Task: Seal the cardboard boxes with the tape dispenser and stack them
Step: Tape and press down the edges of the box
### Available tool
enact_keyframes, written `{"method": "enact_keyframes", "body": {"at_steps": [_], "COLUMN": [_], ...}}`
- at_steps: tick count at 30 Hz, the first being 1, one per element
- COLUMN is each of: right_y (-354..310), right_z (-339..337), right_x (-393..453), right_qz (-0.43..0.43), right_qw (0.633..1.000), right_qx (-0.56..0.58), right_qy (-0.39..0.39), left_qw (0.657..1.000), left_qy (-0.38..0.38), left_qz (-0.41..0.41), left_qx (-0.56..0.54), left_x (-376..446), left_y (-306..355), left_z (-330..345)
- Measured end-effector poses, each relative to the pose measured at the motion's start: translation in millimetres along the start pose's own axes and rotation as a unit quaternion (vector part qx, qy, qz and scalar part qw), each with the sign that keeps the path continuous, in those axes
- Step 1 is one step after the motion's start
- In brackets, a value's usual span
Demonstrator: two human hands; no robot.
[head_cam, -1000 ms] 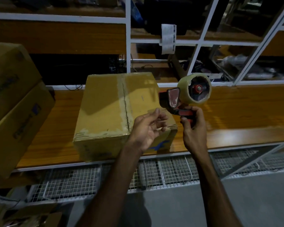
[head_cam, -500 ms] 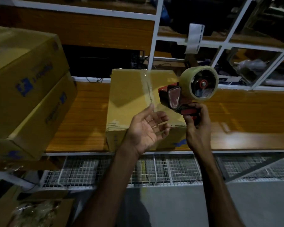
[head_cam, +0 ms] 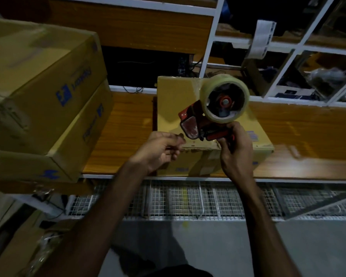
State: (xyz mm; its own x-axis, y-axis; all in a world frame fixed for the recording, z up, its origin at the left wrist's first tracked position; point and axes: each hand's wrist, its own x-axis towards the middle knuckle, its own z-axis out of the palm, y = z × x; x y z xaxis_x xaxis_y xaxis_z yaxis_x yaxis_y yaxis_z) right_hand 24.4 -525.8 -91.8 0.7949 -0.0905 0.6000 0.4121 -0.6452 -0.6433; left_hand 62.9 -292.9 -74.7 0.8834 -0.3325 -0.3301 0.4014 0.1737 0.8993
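The cardboard box that is being sealed is sitting on the wooden bench right in front of the person, its top flaps closed and a glossy strip of tape running along the seam toward twelve o'clock. Just above its near edge the right hand is wrapping its fingers firmly round the red handle of the tape dispenser, so that grip is fully closed on the tool, the clear roll pointing up. At nine o'clock from the dispenser the left hand is curling its fingers at the blade end; its grip is partly closed and I cannot tell whether it is pinching a tape tail. A second ago that palm was lying open and facing up beside the dispenser; now it is closing in on the mouth, and the whole view is swinging left, bringing the stack at nine o'clock much further in. I would judge the person is freeing the tape end for another strip, or finishing with this box before it is lifted over. Counting: one dispenser, one roll, three boxes in all, the one on the bench plus an upper stacked box resting on a lower stacked box. Beyond, white shelving is holding dim clutter.
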Motion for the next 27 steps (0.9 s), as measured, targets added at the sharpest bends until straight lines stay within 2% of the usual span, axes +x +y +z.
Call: {"method": "enact_keyframes", "body": {"at_steps": [6, 8, 11, 15, 21, 27], "right_y": [-12, -6, 3, 4, 6, 9], "right_z": [24, 20, 14, 14, 19, 27], "right_x": [3, 5, 10, 16, 27, 20], "right_qz": [-0.049, -0.044, -0.029, -0.026, -0.031, -0.036], "right_qw": [0.997, 0.998, 0.997, 0.996, 0.994, 0.988], "right_qx": [-0.035, -0.035, -0.050, -0.065, -0.076, -0.102], "right_qy": [-0.049, -0.041, -0.046, -0.057, -0.078, -0.107], "left_qw": [0.999, 0.999, 0.999, 0.999, 0.993, 0.993], "left_qy": [0.025, 0.041, 0.019, 0.030, 0.094, 0.107], "left_qz": [0.012, 0.017, 0.027, 0.044, 0.067, 0.050], "left_qx": [0.047, 0.032, 0.019, -0.001, 0.027, -0.025], "left_x": [0, -1, 0, 5, 17, 28], "left_y": [0, -6, -20, -25, -33, -61], "left_z": [-52, -76, -100, -94, -93, -97]}}
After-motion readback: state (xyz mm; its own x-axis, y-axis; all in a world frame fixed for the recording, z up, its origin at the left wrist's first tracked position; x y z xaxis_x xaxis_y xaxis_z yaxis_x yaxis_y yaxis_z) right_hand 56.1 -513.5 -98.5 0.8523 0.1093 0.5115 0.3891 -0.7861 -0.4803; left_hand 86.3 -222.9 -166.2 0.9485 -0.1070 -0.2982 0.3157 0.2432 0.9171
